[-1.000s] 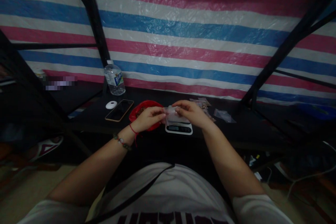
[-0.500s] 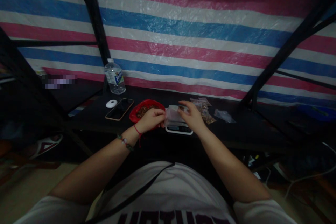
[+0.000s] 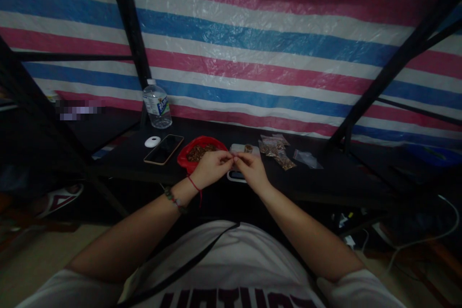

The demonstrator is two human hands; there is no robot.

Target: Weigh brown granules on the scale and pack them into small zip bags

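Note:
My left hand is closed in a pinch in front of the right side of a red plastic bag, which holds many small brown pieces. My right hand is pinched too, its fingertips meeting those of the left. Whatever lies between the fingertips is too small and dim to make out. Both hands are over the near part of a small scale and partly cover it. On the scale is a clear, shallow tray, with a little brown heap at its far right.
Filled clear packets lie right of the scale, with empty-looking clear bags beyond. To the left are a phone, a white round case and a bottle. Black posts and striped sheeting frame the black table.
My right hand has moved left and down from over the tray, its spread fingers closing to meet my left hand. The brown heap on the tray now shows clearly.

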